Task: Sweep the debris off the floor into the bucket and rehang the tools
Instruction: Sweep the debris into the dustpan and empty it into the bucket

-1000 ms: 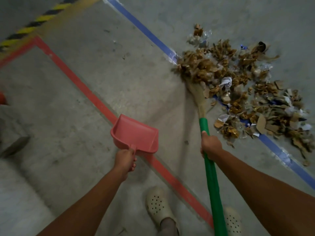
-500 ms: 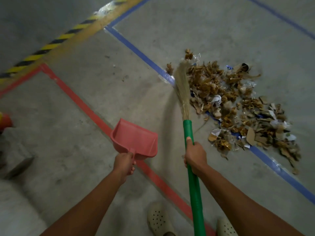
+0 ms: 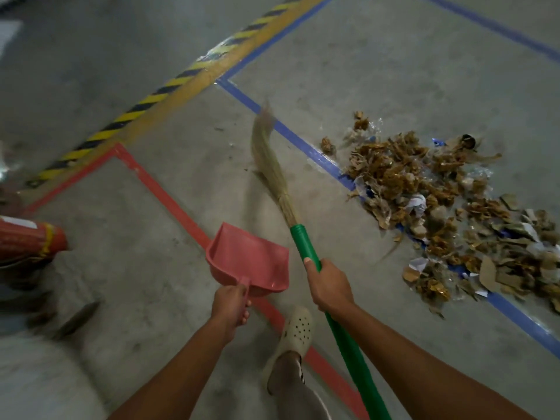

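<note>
A pile of debris [image 3: 430,204], brown dry leaves with paper and cardboard scraps, lies on the concrete floor at the right, across a blue tape line. My right hand [image 3: 328,283] grips the green handle of a broom [image 3: 306,250]. Its straw head [image 3: 269,165] points up and left, clear of the pile and blurred by motion. My left hand [image 3: 230,307] holds a pink dustpan [image 3: 248,262] by its handle, above a red tape line, left of the broom. No bucket is in view.
A red cylinder [image 3: 27,241] lies at the left edge, with a dark blurred object [image 3: 75,319] below it. Yellow-black hazard tape [image 3: 145,101] runs diagonally at the upper left. My foot in a pale clog [image 3: 297,328] stands on the red line.
The broom head has swung left out of the debris pile, across the blue line. The view has shifted, so the pile now sits farther right. The dustpan stays in my left hand.
</note>
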The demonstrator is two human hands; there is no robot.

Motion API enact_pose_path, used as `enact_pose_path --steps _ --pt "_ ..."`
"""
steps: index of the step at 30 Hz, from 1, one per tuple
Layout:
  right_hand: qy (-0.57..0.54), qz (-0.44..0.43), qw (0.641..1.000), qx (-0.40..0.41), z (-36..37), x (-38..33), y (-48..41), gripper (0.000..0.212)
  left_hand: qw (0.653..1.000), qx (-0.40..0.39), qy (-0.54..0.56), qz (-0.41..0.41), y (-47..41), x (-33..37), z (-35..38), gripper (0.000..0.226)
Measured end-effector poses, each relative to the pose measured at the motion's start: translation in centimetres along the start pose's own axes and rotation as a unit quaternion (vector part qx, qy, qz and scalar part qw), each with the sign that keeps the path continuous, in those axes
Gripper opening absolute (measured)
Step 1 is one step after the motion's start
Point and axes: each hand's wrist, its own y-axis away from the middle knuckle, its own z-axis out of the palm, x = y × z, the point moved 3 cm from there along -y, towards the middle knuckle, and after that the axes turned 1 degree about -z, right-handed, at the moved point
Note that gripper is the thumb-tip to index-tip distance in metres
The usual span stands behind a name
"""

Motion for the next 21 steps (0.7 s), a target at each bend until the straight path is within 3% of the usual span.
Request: enact_pose_path --steps 6,13,18,21 --pt "0.092 -0.047 0.991 -0.084 5.1 -4.4 -4.2 0.051 1.000 0.015 0.001 -0.011 -4.9 2.0 -2.1 0.033" --pt "0.137 -0.025 0.979 -0.146 9.0 -7.7 -10.6 0.050 1.000 0.007 -0.013 -0.014 -9.9 4.1 -2.9 0.033" --pt "0.086 0.059 0.989 -0.106 8.7 -6.7 -14.1 0.042 0.999 0.016 -0.031 -0.019 -12.7 5.6 -3.4 0.033" --pt "0.011 0.136 0.989 -0.059 7.7 -5.6 -15.2 0.047 0.999 0.010 -0.040 -0.022 -13.4 6.7 -3.0 0.032"
